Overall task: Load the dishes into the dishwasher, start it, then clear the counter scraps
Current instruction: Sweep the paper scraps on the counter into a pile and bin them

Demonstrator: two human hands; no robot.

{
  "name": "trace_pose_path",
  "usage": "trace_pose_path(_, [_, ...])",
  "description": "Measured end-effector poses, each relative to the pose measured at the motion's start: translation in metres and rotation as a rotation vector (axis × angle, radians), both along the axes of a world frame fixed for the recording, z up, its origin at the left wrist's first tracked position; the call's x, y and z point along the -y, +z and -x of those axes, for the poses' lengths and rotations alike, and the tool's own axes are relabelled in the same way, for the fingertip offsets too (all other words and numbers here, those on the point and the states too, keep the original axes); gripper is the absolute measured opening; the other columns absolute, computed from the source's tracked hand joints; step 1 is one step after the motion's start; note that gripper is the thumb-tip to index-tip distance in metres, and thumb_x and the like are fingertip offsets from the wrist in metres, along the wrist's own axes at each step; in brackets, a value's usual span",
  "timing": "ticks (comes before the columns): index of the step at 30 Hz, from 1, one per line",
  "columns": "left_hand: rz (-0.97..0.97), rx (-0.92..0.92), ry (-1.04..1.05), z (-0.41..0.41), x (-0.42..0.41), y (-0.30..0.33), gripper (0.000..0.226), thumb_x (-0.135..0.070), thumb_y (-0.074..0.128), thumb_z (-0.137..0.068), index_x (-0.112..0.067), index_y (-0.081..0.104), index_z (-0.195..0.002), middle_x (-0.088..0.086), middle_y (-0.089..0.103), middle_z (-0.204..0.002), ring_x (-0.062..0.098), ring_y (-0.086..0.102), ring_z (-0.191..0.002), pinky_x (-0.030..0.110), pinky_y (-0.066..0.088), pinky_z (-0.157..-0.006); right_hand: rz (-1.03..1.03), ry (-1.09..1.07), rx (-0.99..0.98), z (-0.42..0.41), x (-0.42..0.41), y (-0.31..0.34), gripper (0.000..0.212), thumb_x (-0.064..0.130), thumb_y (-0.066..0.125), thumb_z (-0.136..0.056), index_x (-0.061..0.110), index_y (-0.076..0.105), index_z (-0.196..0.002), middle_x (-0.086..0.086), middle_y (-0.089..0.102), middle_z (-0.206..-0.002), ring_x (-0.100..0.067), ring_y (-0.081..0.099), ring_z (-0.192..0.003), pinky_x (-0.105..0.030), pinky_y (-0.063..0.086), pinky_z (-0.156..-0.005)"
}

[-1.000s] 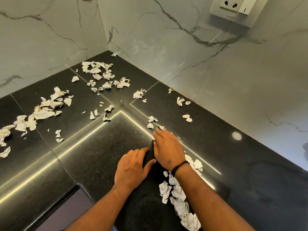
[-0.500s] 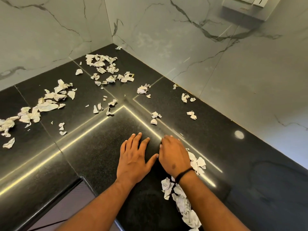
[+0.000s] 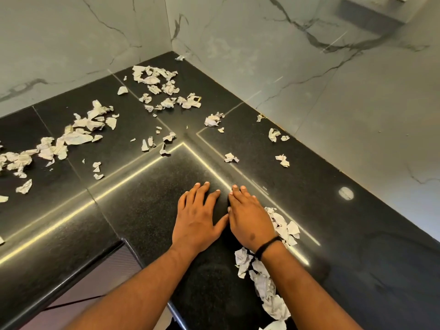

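Crumpled white paper scraps litter the black stone counter [image 3: 133,210]. One gathered pile of scraps [image 3: 264,284] lies under and beside my right wrist, with more scraps [image 3: 284,226] at that hand's outer edge. My left hand [image 3: 197,217] lies flat, palm down, fingers straight on bare counter. Right beside it, thumb to thumb, my right hand [image 3: 250,220] rests palm down with fingers extended, its edge against the scraps. Further scraps lie by the corner [image 3: 164,89], along the left [image 3: 78,134], and in small bits near the right wall [image 3: 273,134].
Grey marbled wall panels [image 3: 309,91] meet at the far corner and enclose the counter on two sides. The counter's front edge [image 3: 78,277] drops off at lower left, with a floor or appliance surface below. A round light reflection [image 3: 346,193] shows at the right.
My left hand went from curled beside the right hand to flat with fingers spread forward. The small scraps ahead of my right fingertips are gone from that spot. The view tilted down.
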State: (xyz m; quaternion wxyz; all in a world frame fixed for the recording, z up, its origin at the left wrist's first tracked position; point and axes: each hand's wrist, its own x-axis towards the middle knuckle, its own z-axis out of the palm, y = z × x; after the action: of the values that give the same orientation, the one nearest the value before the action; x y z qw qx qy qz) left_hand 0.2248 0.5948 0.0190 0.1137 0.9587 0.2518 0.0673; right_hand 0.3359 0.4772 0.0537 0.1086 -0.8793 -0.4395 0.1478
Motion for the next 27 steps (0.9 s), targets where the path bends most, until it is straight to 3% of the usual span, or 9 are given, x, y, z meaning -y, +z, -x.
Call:
trace_pose_path(3, [0.0,0.013,-0.001,0.0,0.0,0.0,0.069,-0.069,0.039,-0.091,-0.026,0.05,-0.144,0.005,0.039,-0.157,0.026,0.028,-0.15,0.047,0.024,-0.121,-0.113,-0.043,0.074,-0.014,-0.017,0.011,0.028,0.025,0.045,-0.099,0.01,0.065,-0.113,-0.006,0.062,-0.125,-0.026,0.054,-0.121,-0.038,0.045,-0.102])
trace_pose_path(4, [0.0,0.015,0.0,0.0,0.0,0.0,0.069,-0.071,0.039,-0.092,-0.027,0.05,-0.144,0.004,0.039,-0.157,0.025,0.027,-0.15,0.047,0.024,-0.121,-0.165,-0.054,0.084,-0.022,-0.028,0.012,0.028,0.024,0.047,-0.098,0.009,0.064,-0.115,-0.008,0.06,-0.127,-0.028,0.053,-0.123,-0.039,0.045,-0.103])
trace_pose_path(6, [-0.006,0.016,0.002,0.0,0.0,0.002,0.069,-0.074,0.039,-0.092,-0.029,0.049,-0.144,0.003,0.038,-0.157,0.024,0.026,-0.15,0.046,0.023,-0.122,-0.208,-0.023,0.063,-0.041,-0.052,0.013,0.042,0.021,0.047,-0.1,0.007,0.051,-0.139,-0.011,0.041,-0.153,-0.032,0.033,-0.144,-0.042,0.031,-0.118])
trace_pose_path(8, [-0.01,0.014,0.003,0.0,0.0,0.003,0.069,-0.074,0.038,-0.092,-0.03,0.049,-0.144,0.002,0.038,-0.157,0.023,0.026,-0.15,0.045,0.022,-0.122,-0.116,0.025,0.025,-0.057,-0.072,0.008,0.054,0.023,0.043,-0.103,0.008,0.03,-0.154,-0.008,0.016,-0.165,-0.03,0.01,-0.153,-0.045,0.019,-0.122])
trace_pose_path(10, [-0.015,0.015,0.004,0.0,0.0,0.002,0.069,-0.075,0.038,-0.092,-0.03,0.049,-0.144,0.002,0.039,-0.157,0.023,0.026,-0.15,0.045,0.023,-0.122,0.01,0.037,0.013,-0.065,-0.08,-0.003,0.056,0.026,0.038,-0.105,0.009,0.022,-0.156,-0.006,0.008,-0.167,-0.028,0.004,-0.154,-0.049,0.016,-0.123])
trace_pose_path(12, [-0.01,0.016,0.004,0.0,-0.001,0.001,0.07,-0.075,0.039,-0.091,-0.03,0.05,-0.144,0.002,0.039,-0.156,0.023,0.027,-0.15,0.045,0.024,-0.121,0.066,0.022,0.024,-0.062,-0.072,-0.015,0.055,0.026,0.036,-0.105,0.01,0.022,-0.156,-0.005,0.008,-0.167,-0.026,0.003,-0.154,-0.049,0.015,-0.124])
trace_pose_path(21, [-0.03,0.014,0.003,0.0,-0.001,-0.001,0.07,-0.074,0.039,-0.091,-0.029,0.051,-0.144,0.003,0.04,-0.155,0.024,0.03,-0.149,0.047,0.027,-0.12,-0.031,-0.054,0.033,0.012,0.018,-0.012,0.051,0.023,0.035,-0.104,0.015,0.033,-0.154,0.0,0.019,-0.165,-0.021,0.009,-0.154,-0.038,0.008,-0.123])
trace_pose_path(25, [-0.038,0.005,-0.004,0.0,-0.001,-0.001,0.069,-0.074,0.039,-0.092,-0.03,0.051,-0.144,0.004,0.04,-0.155,0.025,0.029,-0.149,0.048,0.027,-0.119,-0.137,-0.063,-0.011,-0.018,0.006,0.004,0.042,0.02,0.039,-0.104,0.016,0.048,-0.145,-0.003,0.039,-0.157,-0.023,0.026,-0.15,-0.044,0.019,-0.123])
trace_pose_path(27, [-0.036,0.01,-0.002,0.0,-0.001,-0.001,0.068,-0.074,0.04,-0.092,-0.03,0.051,-0.143,0.004,0.04,-0.155,0.025,0.029,-0.149,0.048,0.027,-0.119,-0.185,-0.171,0.016,-0.053,-0.002,0.008,0.045,0.022,0.039,-0.105,0.015,0.04,-0.149,-0.007,0.031,-0.16,-0.026,0.022,-0.151,-0.046,0.019,-0.123])
